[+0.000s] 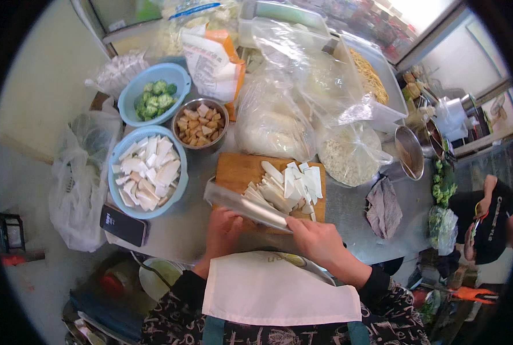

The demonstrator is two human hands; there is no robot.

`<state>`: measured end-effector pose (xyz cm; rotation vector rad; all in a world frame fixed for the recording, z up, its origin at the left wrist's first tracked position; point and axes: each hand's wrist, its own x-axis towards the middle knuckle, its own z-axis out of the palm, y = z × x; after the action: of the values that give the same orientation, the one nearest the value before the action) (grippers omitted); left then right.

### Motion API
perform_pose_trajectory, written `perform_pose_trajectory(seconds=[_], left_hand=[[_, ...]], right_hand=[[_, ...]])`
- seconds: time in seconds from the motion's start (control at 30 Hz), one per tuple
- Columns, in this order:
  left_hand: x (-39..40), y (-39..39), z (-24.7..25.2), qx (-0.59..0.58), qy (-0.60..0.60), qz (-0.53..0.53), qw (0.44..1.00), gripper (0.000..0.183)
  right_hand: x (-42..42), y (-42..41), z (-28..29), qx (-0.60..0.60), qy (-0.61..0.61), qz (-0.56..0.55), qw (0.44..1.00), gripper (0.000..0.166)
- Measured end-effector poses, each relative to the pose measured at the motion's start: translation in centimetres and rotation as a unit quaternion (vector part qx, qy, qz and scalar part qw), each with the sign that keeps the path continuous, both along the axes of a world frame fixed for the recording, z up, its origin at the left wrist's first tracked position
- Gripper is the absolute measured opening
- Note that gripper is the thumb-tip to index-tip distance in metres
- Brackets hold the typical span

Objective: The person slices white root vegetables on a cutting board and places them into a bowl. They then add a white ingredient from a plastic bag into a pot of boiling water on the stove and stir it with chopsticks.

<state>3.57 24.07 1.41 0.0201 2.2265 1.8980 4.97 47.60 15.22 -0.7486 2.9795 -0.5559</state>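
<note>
My right hand [316,239] grips a cleaver [247,207], its broad blade slanting up and left over the near part of a wooden cutting board [230,170]. At the board's lower left is my left hand [224,228], close to the blade, fingers partly hidden and blurred; whether it touches the blade I cannot tell. Beyond the cleaver lie sliced white pieces [278,185], apparently king oyster mushroom, some overlapping in a fan. More such pieces [146,172] fill a blue plastic basket [184,174] left of the board.
Broccoli [155,101] sits in another blue basket [129,97], beside a metal bowl of browned cubes [199,125]. A phone [123,225] lies near the front edge. Plastic bags [278,125] crowd the back. A grey cloth [384,207] lies right; farther right, a person [485,220] holds scissors [478,213].
</note>
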Motion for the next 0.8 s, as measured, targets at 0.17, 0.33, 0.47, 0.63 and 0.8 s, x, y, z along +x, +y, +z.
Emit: perform_pose_trajectory(seconds=[0.17, 0.33, 0.47, 0.63, 0.8], left_hand=[[-2.3, 2.7, 6.8, 0.529, -0.299, -0.064, 0.792, 0.065], [-1.4, 3.1, 10.0, 0.609, -0.239, -0.081, 0.752, 0.057], [-1.2, 4.6, 12.5, 0.557, -0.263, 0.007, 0.788, 0.046], [0.8, 3.9, 10.0, 0.644, -0.272, -0.037, 0.714, 0.048], [1.0, 6.7, 12.9, 0.589, -0.267, -0.067, 0.76, 0.049]], right_hand=[[1.4, -0.8, 1.6, -0.122, -0.037, 0.004, 0.992, 0.023], [1.8, -0.8, 2.8, -0.266, -0.236, -0.068, 0.932, 0.018], [1.1, 0.2, 4.2, -0.373, -0.461, -0.112, 0.798, 0.016], [1.9, 1.2, 3.3, -0.427, -0.495, -0.11, 0.749, 0.014], [2.9, 2.6, 1.3, -0.471, -0.513, -0.14, 0.704, 0.016]])
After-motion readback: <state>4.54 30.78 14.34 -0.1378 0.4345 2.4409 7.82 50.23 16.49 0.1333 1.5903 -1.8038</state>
